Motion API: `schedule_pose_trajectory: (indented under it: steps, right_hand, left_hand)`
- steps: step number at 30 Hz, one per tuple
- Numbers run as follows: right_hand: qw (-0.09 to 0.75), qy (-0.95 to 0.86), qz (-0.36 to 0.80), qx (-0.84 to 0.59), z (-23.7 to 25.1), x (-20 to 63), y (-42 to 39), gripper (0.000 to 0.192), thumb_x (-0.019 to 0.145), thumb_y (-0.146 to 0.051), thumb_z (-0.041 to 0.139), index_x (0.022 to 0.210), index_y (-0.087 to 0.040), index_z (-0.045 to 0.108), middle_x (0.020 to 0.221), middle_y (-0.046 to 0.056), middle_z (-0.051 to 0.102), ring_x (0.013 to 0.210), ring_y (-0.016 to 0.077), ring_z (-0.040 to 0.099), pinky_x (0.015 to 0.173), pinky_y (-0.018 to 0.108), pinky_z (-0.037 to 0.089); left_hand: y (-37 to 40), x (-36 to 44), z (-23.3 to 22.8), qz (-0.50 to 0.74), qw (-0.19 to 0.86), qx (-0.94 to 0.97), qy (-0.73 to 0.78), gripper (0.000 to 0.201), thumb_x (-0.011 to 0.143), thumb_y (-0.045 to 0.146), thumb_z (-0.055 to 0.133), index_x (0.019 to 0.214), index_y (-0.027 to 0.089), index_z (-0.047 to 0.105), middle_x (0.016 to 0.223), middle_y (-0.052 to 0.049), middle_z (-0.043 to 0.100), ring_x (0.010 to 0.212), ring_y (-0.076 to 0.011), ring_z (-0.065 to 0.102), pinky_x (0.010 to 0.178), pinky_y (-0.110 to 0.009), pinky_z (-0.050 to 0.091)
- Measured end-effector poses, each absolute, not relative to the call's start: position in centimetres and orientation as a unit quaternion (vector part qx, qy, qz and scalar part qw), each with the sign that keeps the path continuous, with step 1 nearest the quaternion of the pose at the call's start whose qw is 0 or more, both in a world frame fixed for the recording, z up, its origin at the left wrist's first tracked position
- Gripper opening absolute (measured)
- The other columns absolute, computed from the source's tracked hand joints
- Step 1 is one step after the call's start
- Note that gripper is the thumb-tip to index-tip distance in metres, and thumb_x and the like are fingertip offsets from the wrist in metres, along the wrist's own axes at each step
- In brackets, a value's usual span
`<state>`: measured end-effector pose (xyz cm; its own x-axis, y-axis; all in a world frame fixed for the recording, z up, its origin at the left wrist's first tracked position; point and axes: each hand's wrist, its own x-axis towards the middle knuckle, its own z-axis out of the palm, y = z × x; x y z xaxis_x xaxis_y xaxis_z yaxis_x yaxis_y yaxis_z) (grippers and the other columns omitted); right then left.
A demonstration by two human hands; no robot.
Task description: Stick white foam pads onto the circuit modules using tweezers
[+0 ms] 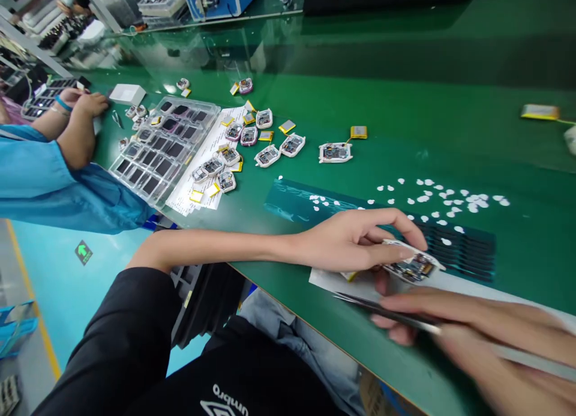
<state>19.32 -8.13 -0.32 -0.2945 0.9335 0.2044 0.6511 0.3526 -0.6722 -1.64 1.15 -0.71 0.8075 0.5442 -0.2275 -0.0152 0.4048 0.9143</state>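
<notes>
My left hand [344, 242] is closed around the edge of a white watch case [416, 267], whose open side shows a small circuit board. Part of a yellow battery [350, 276] peeks out under that hand. My right hand [481, 344], smeared by motion, grips a pair of metal tweezers [400, 317] just below the case. The tips of the tweezers point left over a white paper sheet [328, 281]. Beyond the case lies a dark teal strip [288, 201] with white stickers [477, 201] scattered on and behind it.
Several open watch cases [292, 144] with yellow batteries [359, 132] lie on the green bench [405, 62]. A compartment tray [157, 152] holds dark screens. At the left, a co-worker's hands [87, 104] rest near a white box [127, 93]. Another battery [540, 111] lies far right.
</notes>
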Motion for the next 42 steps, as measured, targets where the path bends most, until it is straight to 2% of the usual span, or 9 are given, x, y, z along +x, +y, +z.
schedule_pose_trajectory:
  steps: [2, 6, 12, 17, 22, 27, 32, 38, 42]
  right_hand:
    - [0.352, -0.730, 0.341, -0.476, 0.5, 16.7, -8.2, 0.010, 0.092, -0.048, 0.070, 0.097, -0.047, 0.079, 0.075, -0.010, 0.078, 0.054, 0.0190, 0.072, 0.049, 0.024, 0.062]
    - [0.346, -0.660, 0.427, -0.512, 1.2, 14.4, -7.8, 0.015, 0.090, -0.049, 0.071, 0.084, -0.038, 0.080, 0.066, -0.008, 0.075, 0.051, 0.0187, 0.071, 0.048, 0.020, 0.059]
    - [0.326, -0.660, 0.408, -0.540, 0.9, 14.7, -7.0, 0.026, 0.091, -0.056, 0.067, 0.077, -0.038, 0.079, 0.068, -0.007, 0.075, 0.052, 0.0199, 0.072, 0.056, 0.024, 0.064]
    - [0.324, -0.662, 0.415, -0.534, 0.9, 14.5, -6.9, 0.026, 0.088, -0.058, 0.067, 0.075, -0.038, 0.080, 0.064, -0.007, 0.073, 0.045, 0.0198, 0.068, 0.043, 0.024, 0.057]
    - [0.313, -0.662, 0.410, -0.543, 0.6, 14.7, -6.9, 0.025, 0.091, -0.056, 0.067, 0.078, -0.039, 0.080, 0.067, -0.006, 0.075, 0.050, 0.0211, 0.071, 0.053, 0.026, 0.063]
    - [0.336, -0.671, 0.402, -0.525, 0.6, 14.6, -6.8, 0.024, 0.091, -0.057, 0.068, 0.077, -0.041, 0.080, 0.068, -0.008, 0.076, 0.050, 0.0184, 0.070, 0.050, 0.022, 0.060]
    - [0.328, -0.668, 0.403, -0.533, 0.2, 15.0, -7.1, 0.017, 0.093, -0.049, 0.067, 0.084, -0.043, 0.081, 0.070, -0.010, 0.076, 0.053, 0.0160, 0.071, 0.057, 0.020, 0.062]
    - [0.307, -0.648, 0.444, -0.537, 0.8, 14.5, -6.7, 0.031, 0.087, -0.065, 0.069, 0.074, -0.039, 0.081, 0.069, -0.003, 0.076, 0.055, 0.0224, 0.073, 0.051, 0.026, 0.062]
    - [0.294, -0.651, 0.462, -0.526, 1.5, 14.7, -6.6, 0.036, 0.087, -0.071, 0.067, 0.079, -0.039, 0.083, 0.074, 0.000, 0.078, 0.061, 0.0249, 0.075, 0.053, 0.029, 0.064]
  left_hand:
    - [1.5, -1.6, -0.5, 0.173, 0.808, 0.496, 0.265, 0.010, 0.100, 0.010, 0.057, 0.102, 0.018, 0.052, 0.081, 0.004, 0.066, 0.054, -0.0037, 0.060, 0.058, -0.019, 0.053]
    - [1.6, -1.5, 0.0, 0.210, 0.780, 0.506, 0.301, 0.011, 0.097, 0.007, 0.058, 0.098, 0.017, 0.055, 0.075, 0.005, 0.063, 0.060, -0.0050, 0.060, 0.061, -0.018, 0.051]
    - [1.2, -1.4, 0.0, 0.221, 0.798, 0.459, 0.321, 0.015, 0.098, 0.005, 0.053, 0.103, 0.019, 0.054, 0.078, 0.003, 0.064, 0.064, -0.0084, 0.066, 0.060, -0.020, 0.054]
    - [1.2, -1.4, -0.3, 0.207, 0.806, 0.464, 0.305, 0.014, 0.101, 0.008, 0.048, 0.107, 0.021, 0.051, 0.078, 0.003, 0.065, 0.063, -0.0088, 0.067, 0.050, -0.017, 0.047]
    - [1.2, -1.5, -0.5, 0.223, 0.778, 0.499, 0.311, 0.012, 0.099, 0.011, 0.052, 0.106, 0.020, 0.054, 0.081, 0.002, 0.068, 0.071, -0.0117, 0.071, 0.060, -0.022, 0.056]
    - [1.2, -1.5, -0.2, 0.217, 0.787, 0.488, 0.308, 0.013, 0.101, 0.009, 0.049, 0.106, 0.020, 0.053, 0.076, 0.003, 0.066, 0.066, -0.0103, 0.070, 0.048, -0.017, 0.047]
    - [1.3, -1.5, -0.2, 0.227, 0.775, 0.502, 0.311, 0.012, 0.100, 0.007, 0.052, 0.104, 0.019, 0.054, 0.078, 0.002, 0.068, 0.068, -0.0097, 0.070, 0.060, -0.020, 0.057]
    - [1.2, -1.6, -0.7, 0.210, 0.764, 0.529, 0.303, 0.014, 0.103, 0.014, 0.050, 0.115, 0.019, 0.055, 0.081, 0.000, 0.071, 0.070, -0.0123, 0.073, 0.055, -0.020, 0.056]
    - [1.3, -1.6, -0.6, 0.223, 0.771, 0.514, 0.301, 0.012, 0.101, 0.010, 0.051, 0.108, 0.019, 0.054, 0.080, 0.002, 0.068, 0.069, -0.0101, 0.071, 0.065, -0.020, 0.059]
